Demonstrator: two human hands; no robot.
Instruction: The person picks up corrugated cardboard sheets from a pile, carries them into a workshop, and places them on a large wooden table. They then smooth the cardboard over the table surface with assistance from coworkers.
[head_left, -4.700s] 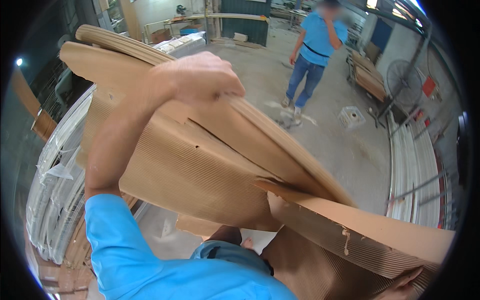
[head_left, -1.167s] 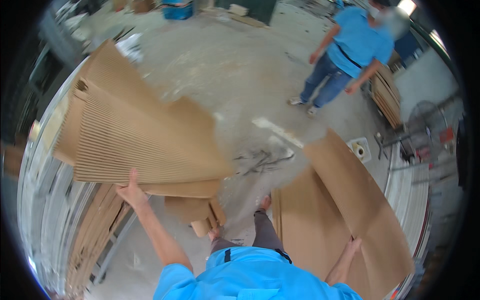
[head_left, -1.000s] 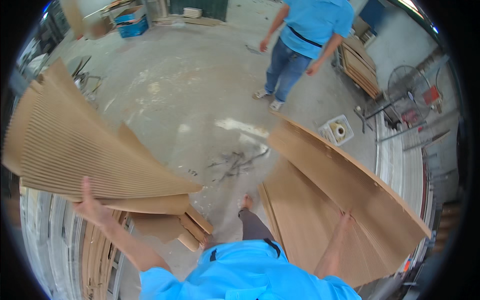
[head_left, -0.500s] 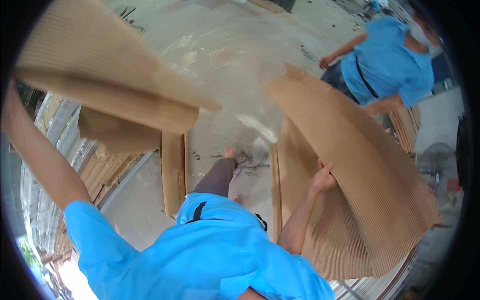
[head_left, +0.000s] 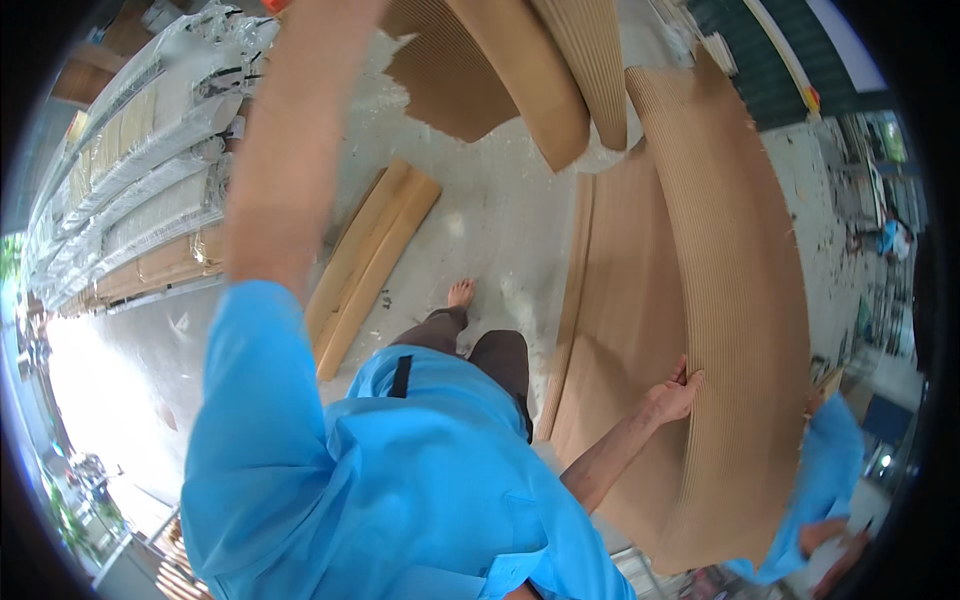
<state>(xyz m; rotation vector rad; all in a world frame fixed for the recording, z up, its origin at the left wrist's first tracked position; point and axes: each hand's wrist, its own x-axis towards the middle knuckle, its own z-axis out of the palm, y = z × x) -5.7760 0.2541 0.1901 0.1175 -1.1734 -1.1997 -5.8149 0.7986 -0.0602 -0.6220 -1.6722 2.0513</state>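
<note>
My right hand (head_left: 674,393) is closed, pinching the near edge of a large brown corrugated cardboard sheet (head_left: 745,300) that bends over in a long curve. Below and left of it stretches a smoother brown cardboard surface (head_left: 625,270), with a narrow folded edge (head_left: 567,340) along its left side. Upward across the picture goes my left forearm (head_left: 285,150); the hand itself lies beyond the top edge. At the top centre hangs a curled piece of corrugated cardboard (head_left: 530,80) with a torn left edge. What holds it cannot be seen.
A long folded cardboard strip (head_left: 375,260) lies on the floor near my bare foot (head_left: 461,293). Plastic-wrapped stacks (head_left: 150,170) stand at the left. At the lower right, beyond the sheet, is a co-worker in a blue shirt (head_left: 828,460). A dark green panel (head_left: 755,60) is at the upper right.
My view has turned. My left arm has swung from the left side to the top, and the curled cardboard now appears at top centre. My right hand still grips the sheet's edge.
</note>
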